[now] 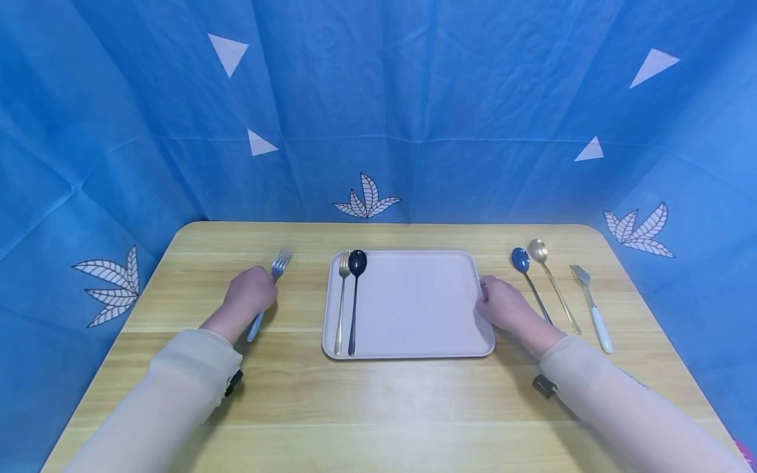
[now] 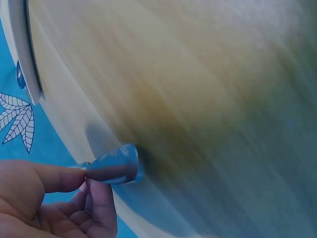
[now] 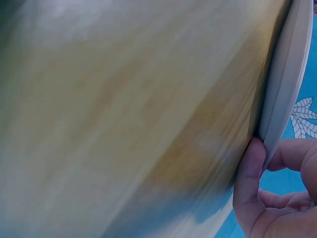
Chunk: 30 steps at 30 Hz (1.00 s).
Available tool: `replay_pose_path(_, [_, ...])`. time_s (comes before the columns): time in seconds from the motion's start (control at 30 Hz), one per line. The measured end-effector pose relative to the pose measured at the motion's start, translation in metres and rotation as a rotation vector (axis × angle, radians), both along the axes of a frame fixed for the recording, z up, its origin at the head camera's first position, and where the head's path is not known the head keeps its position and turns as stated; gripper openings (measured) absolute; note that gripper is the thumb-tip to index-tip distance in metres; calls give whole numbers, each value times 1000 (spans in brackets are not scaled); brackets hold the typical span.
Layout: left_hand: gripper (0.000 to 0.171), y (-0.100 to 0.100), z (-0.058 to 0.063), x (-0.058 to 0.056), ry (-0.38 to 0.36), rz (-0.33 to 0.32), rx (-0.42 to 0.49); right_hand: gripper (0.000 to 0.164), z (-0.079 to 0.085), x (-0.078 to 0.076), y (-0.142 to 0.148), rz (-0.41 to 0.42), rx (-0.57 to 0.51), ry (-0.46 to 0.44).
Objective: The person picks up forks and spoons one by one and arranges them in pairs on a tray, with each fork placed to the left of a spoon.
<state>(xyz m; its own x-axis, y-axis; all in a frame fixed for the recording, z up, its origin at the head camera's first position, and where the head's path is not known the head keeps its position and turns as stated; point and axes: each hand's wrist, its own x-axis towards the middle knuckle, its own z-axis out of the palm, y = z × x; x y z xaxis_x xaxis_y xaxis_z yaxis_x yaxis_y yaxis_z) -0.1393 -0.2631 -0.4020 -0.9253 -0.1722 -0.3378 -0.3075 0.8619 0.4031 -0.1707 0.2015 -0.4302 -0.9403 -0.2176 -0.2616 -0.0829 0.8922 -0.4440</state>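
My left hand (image 1: 252,289) pinches a fork (image 1: 280,263) with a blue handle, its tines pointing away from me. In the left wrist view the handle (image 2: 116,166) shows between thumb and fingers, over the table. On the right, my other hand (image 1: 504,303) holds the right rim of a pale pinkish tray (image 1: 422,305); the right wrist view shows thumb and finger pinching the tray's edge (image 3: 287,74). Inside the tray, along its left side, lie a gold fork (image 1: 341,302) and a black spoon (image 1: 355,295), side by side with handles towards me.
Right of the tray lie a dark spoon with a blue bowl (image 1: 521,260), a gold spoon (image 1: 539,250) and a utensil with a light blue handle (image 1: 600,325). The wooden table (image 1: 390,414) backs onto a blue curtain (image 1: 378,79) that also hangs at both sides.
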Motion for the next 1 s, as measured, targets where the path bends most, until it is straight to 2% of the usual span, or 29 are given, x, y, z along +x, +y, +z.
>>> replay_pose_path(0.37, [17, -2, -5, 0, 12, 37, 1, 53, 1, 1, -1, 6, 11, 11])
replay_pose_path(0.77, [29, -2, -7, 1, 37, -4, -39, 53, -1, 0, 0, 13, 7, 26])
replay_pose_path(1.0, [26, 0, -5, 1, 26, 0, -66, 53, -2, 0, 1, 14, 10, 28])
